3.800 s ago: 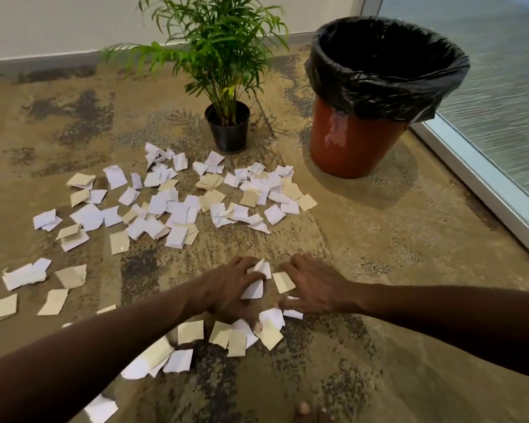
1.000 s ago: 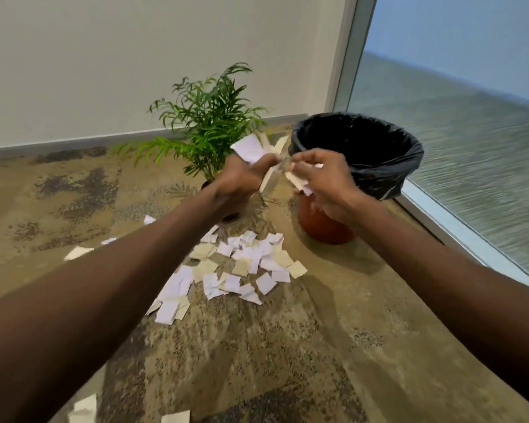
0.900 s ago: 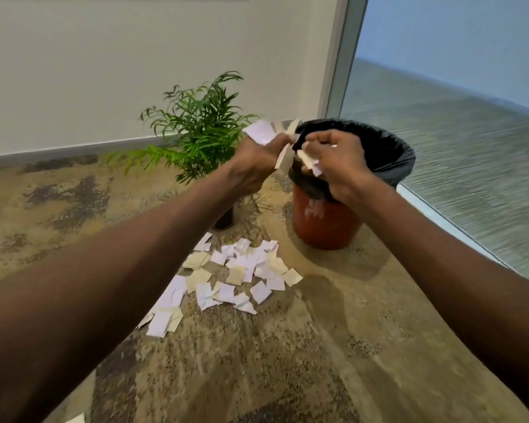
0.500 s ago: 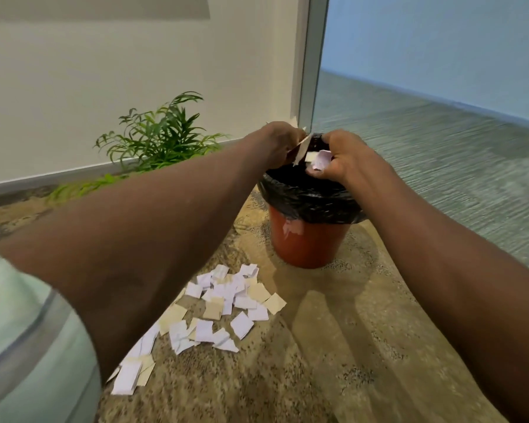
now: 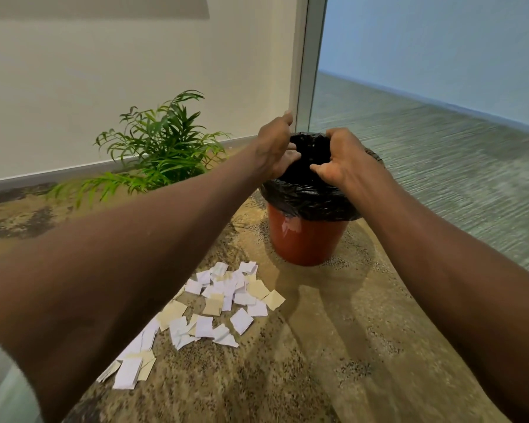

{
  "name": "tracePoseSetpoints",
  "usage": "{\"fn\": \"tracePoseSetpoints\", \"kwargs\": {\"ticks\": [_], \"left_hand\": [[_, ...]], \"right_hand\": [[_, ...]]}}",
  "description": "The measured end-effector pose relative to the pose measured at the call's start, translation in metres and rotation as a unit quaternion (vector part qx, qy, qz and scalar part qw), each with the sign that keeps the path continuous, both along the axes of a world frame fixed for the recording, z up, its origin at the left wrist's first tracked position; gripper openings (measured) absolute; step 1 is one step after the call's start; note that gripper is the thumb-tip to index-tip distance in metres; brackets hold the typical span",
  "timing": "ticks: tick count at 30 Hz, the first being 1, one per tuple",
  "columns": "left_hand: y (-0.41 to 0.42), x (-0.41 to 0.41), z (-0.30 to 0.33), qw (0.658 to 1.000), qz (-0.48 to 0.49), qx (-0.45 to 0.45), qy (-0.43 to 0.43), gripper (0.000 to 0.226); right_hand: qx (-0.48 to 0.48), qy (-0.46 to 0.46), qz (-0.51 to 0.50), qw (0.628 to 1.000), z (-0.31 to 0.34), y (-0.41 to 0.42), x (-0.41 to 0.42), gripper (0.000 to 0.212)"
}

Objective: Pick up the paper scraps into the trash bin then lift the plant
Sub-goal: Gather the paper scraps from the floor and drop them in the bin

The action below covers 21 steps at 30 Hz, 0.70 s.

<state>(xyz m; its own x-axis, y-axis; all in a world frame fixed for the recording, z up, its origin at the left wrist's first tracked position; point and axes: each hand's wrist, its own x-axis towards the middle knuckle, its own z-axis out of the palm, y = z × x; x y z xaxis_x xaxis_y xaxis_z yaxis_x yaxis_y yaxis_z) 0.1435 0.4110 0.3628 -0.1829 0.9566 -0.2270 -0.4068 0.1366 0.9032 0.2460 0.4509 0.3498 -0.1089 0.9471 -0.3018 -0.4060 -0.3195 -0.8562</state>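
The trash bin [image 5: 306, 236] is a red-brown tub lined with a black bag. Both hands hover over its mouth. My left hand [image 5: 275, 148] has its fingers spread, with no paper in it. My right hand [image 5: 342, 158] is likewise open above the bag, fingers apart. Several white and tan paper scraps [image 5: 223, 303] lie on the carpet in front of the bin, trailing toward the lower left. The green potted plant [image 5: 156, 148] stands left of the bin; my left forearm hides its pot.
A cream wall with a grey baseboard [image 5: 74, 172] runs behind the plant. A window frame [image 5: 306, 62] and glass pane rise right behind the bin. The mottled brown carpet [image 5: 318, 361] extends toward me.
Both hands carried scraps from the floor up over the bin. Half a second ago they still pinched paper; now the fingers have spread and the scraps are gone from them.
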Motion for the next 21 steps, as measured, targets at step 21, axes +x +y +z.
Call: {"fn": "tracePoseSetpoints", "kwargs": {"ticks": [21], "left_hand": [[-0.281, -0.138, -0.199, 0.913, 0.138, -0.185, 0.335, 0.022]], "right_hand": [[0.190, -0.350, 0.290, 0.870, -0.138, -0.153, -0.100, 0.020]]}}
